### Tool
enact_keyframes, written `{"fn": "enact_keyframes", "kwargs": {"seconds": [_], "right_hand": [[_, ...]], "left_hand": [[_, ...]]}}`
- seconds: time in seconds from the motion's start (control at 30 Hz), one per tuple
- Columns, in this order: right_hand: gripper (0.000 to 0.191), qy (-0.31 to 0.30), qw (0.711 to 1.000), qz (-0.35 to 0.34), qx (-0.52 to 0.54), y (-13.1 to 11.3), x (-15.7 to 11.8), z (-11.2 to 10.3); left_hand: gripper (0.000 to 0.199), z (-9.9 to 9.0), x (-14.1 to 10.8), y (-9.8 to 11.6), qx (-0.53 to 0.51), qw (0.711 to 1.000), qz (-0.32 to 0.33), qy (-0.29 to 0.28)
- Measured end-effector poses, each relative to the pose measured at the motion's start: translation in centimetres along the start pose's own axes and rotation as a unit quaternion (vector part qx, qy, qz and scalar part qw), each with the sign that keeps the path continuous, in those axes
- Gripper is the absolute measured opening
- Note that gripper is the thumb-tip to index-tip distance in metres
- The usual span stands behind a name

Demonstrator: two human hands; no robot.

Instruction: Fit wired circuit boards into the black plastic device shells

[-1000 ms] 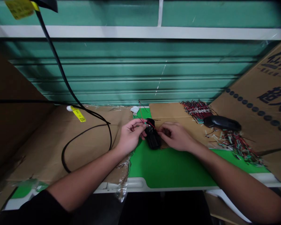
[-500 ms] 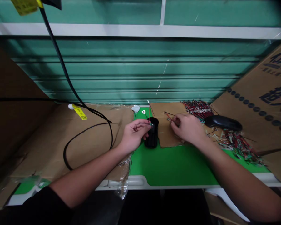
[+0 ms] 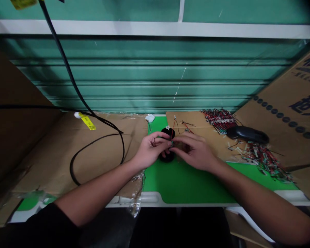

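Green mat (image 3: 188,182) beside cardboard (image 3: 93,165), shutter-like wall (image 3: 144,75) behind

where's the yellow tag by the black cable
In the head view, the yellow tag lies on the brown cardboard left of the green mat, under the black cable, up and left of the person's left hand.

Work mat (image 3: 186,186): centre of view. Cylindrical holder (image 3: 167,131): on mat, near far edge. Measured from holder: wire bundle (image 3: 218,119) at 2 o'clock, on cardboard sheet (image 3: 191,120); oblong handheld object (image 3: 248,134) at 3 o'clock; loose wire pile (image 3: 266,162) at 4 o'clock; coiled cable (image 3: 98,137) at 9 o'clock.
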State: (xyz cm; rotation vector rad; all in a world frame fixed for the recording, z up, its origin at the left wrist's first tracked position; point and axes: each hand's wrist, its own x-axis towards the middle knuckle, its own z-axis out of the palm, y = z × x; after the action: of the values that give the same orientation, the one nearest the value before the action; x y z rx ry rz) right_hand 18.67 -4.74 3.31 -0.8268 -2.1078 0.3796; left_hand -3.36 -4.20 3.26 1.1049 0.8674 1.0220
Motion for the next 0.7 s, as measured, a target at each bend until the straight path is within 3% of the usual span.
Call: {"fn": "enact_keyframes", "kwargs": {"seconds": [0.2, 0.37, 0.57, 0.7], "right_hand": [[0.019, -0.012, 0.999, -0.034, -0.005, -0.3, 0.06, -0.17], [0.018, -0.022, 0.999, -0.047, -0.003, -0.36, 0.05, -0.3], [0.016, 0.034, 0.999, -0.026, -0.02, 0.0, -0.06, -0.54], [0.016, 0.004, 0.999, -0.052, -0.013, -0.23, 0.05, -0.68]], "left_hand": [[0.045, 0.08, -0.02, 0.33, 0.002, 0.998, -0.003, 0.065], [0.041, 0.03, 0.04, 0.22, -0.016, 0.997, -0.031, 0.071], [0.034, 0.1, -0.07, 0.75, -0.048, 0.996, -0.019, 0.076], [0.039, 0.36, -0.23, 0.96, -0.029, 0.998, -0.034, 0.053]]}}
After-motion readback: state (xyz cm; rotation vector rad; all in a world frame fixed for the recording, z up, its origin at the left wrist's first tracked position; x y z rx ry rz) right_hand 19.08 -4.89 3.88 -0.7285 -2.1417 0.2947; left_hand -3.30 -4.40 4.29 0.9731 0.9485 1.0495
